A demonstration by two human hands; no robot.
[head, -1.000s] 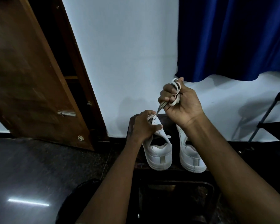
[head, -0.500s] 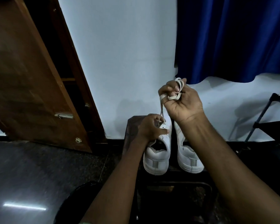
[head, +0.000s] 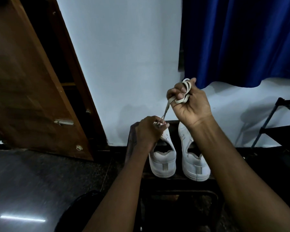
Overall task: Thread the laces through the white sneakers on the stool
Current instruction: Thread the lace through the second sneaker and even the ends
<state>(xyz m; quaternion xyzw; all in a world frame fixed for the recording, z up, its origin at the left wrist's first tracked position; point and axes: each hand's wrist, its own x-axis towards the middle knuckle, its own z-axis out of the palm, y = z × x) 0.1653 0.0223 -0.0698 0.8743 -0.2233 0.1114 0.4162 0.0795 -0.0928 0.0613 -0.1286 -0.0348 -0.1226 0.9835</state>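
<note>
Pale plastered wall (head: 124, 64) fills the background, with a brown wooden door (head: 23, 81) leaning open at the left and a dark blue curtain (head: 241, 39) hanging at the right. Below them a dark square stool (head: 132, 136) stands against the wall on the dark speckled floor (head: 40, 173). Two white low-top sneakers sit side by side on it, heels toward the stool's near edge: the left sneaker (head: 163, 163) and the right sneaker (head: 195, 166).

The right hand (head: 191, 102) is raised above the shoes, closed around a coiled bundle of flat off-white lace (head: 185, 92). One strand runs down taut to the left hand (head: 148, 131), whose fingertips (head: 165, 125) are pinched shut on it at the front of the left sneaker. Which eyelet it feeds is hidden by the hand.

To do this step well, I judge the right hand should pay out slack a little at a time, keeping the flat lace untwisted, while the left guides the tip squarely through the eyelet and pulls it snug. The shoe looks light, so pulling upward too hard could lift or tip it off the stool; pressing it down helps.
</note>
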